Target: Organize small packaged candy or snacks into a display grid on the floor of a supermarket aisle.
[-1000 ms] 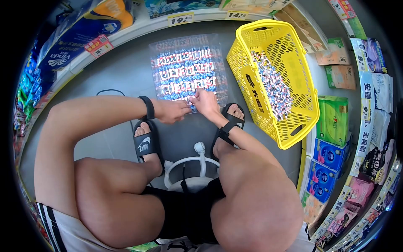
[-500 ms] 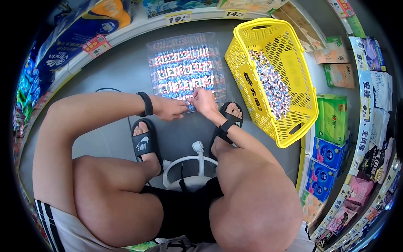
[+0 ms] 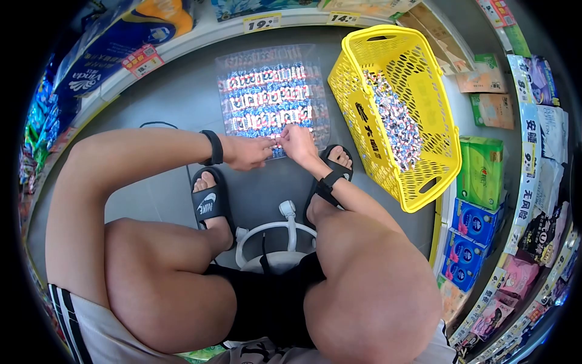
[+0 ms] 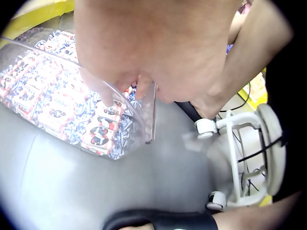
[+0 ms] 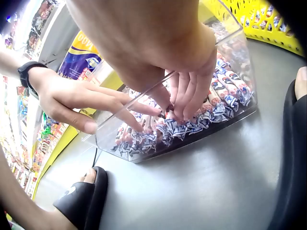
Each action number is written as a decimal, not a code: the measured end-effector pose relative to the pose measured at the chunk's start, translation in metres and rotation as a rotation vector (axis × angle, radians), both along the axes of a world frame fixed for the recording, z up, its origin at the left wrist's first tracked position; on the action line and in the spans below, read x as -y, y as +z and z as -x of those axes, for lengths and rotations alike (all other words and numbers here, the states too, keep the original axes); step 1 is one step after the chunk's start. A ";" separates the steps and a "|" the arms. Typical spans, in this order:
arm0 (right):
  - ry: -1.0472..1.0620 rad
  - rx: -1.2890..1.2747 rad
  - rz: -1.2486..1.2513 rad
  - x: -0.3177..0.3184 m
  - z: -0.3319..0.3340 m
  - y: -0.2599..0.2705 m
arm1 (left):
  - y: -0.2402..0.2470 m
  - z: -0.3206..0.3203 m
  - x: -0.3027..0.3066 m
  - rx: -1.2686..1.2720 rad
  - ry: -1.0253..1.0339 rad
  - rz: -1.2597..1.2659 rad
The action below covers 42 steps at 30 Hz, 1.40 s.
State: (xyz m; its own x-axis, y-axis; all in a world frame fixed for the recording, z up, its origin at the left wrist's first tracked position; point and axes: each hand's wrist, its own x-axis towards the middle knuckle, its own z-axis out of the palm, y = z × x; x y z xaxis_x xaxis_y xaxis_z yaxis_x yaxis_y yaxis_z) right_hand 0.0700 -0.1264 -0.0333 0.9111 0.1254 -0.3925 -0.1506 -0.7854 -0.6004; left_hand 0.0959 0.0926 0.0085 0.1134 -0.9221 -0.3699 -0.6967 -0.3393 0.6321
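A clear plastic box (image 5: 250, 72) stands on the floor between the feet and the shelf, with wrapped candies (image 3: 267, 98) laid in neat rows inside. My right hand (image 3: 298, 144) reaches over the near wall, and its thumb and fingertips pinch a wrapped candy (image 5: 169, 110) at the nearest row, mostly hidden by the fingers. From the left, my left hand (image 3: 247, 151) extends into the box, its fingers nearly straight and touching the candies beside the right fingertips. Twisted blue-and-white wrapper ends (image 5: 189, 128) line the near side in the right wrist view.
Right of the box stands a yellow basket (image 3: 438, 103) holding a heap of loose candies (image 3: 397, 124). Sandalled feet (image 3: 211, 200) flank a white wheeled stool base (image 3: 291, 233). Shelves with tissue packs (image 3: 480, 170) line the right, and a large blue pack (image 3: 115, 51) sits back left.
Both hands stay at the box's nearest row, with small finger shifts. The left fingertips have moved slightly farther in. Box and basket keep their places.
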 end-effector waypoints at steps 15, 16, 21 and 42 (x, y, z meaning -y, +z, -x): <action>-0.002 0.065 -0.001 0.001 0.001 0.000 | 0.005 -0.005 0.003 -0.023 -0.027 -0.072; -0.002 0.065 -0.002 0.001 0.001 -0.001 | 0.005 -0.005 0.003 -0.031 -0.017 -0.076; 0.014 0.114 -0.026 0.002 0.003 -0.003 | 0.002 -0.003 0.001 -0.009 -0.022 -0.073; 0.174 0.140 -0.120 0.029 -0.002 0.047 | 0.057 0.015 0.033 0.167 0.216 0.128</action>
